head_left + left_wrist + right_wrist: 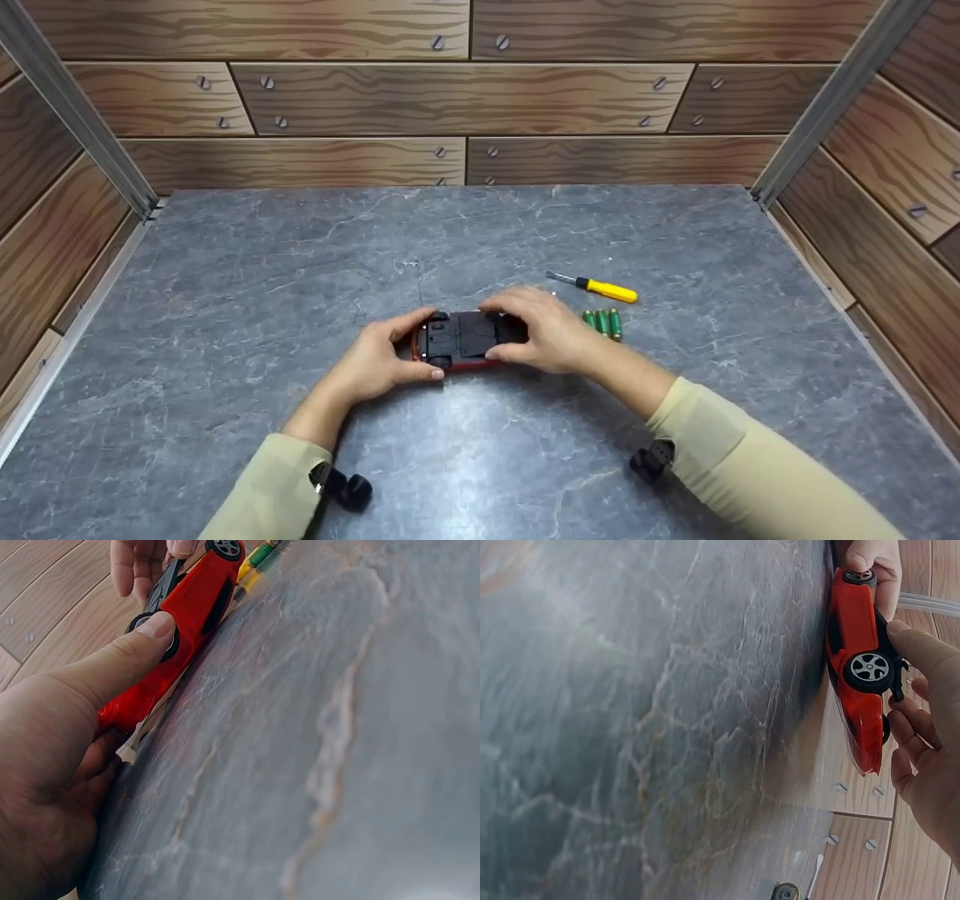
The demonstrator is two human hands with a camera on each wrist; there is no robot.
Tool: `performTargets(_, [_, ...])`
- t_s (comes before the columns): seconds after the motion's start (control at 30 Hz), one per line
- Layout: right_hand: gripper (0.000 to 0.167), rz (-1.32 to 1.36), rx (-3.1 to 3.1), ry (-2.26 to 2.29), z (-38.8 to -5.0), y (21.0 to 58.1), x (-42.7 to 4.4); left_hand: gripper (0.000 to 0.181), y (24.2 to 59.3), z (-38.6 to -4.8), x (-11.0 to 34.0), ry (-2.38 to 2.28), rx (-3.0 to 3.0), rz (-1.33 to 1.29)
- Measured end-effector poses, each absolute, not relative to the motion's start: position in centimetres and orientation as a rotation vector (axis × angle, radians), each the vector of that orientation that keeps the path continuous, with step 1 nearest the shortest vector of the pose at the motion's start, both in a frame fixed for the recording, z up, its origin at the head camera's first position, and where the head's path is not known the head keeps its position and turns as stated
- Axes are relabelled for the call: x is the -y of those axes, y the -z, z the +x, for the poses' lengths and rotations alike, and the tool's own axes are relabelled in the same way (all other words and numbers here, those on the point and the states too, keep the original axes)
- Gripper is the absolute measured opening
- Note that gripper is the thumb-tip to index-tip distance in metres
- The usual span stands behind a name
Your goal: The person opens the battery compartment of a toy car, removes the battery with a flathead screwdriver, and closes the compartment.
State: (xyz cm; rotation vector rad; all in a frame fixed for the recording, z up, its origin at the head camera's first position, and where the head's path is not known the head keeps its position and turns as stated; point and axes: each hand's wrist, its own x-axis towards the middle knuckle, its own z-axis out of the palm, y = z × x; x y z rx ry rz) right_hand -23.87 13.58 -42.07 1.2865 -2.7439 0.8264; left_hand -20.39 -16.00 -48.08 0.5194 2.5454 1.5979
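A red toy car lies upside down on the table, its black underside facing up. My left hand grips one end of it, the thumb by a wheel in the left wrist view. Over the other end, my right hand pinches a black battery cover on the underside between thumb and fingers. In the right wrist view the cover stands tilted up from the red body. What lies beneath the cover is hidden.
Several green batteries lie side by side just right of my right hand. Behind them rests a screwdriver with a yellow handle. Wood-patterned walls enclose the grey marbled table at the back and sides.
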Motion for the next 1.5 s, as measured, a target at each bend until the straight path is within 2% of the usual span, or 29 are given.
performTargets(1.17, [0.065, 1.211, 2.807, -0.878, -24.0, 42.6, -13.9, 0.094, 48.1, -20.4, 15.9, -1.626, -2.512, 0.497])
performTargets(1.5, [0.057, 1.200, 2.778, -0.938, -24.2, 42.8, -14.5, 0.096, 48.1, -20.4, 16.0, -1.605, -2.531, 0.480])
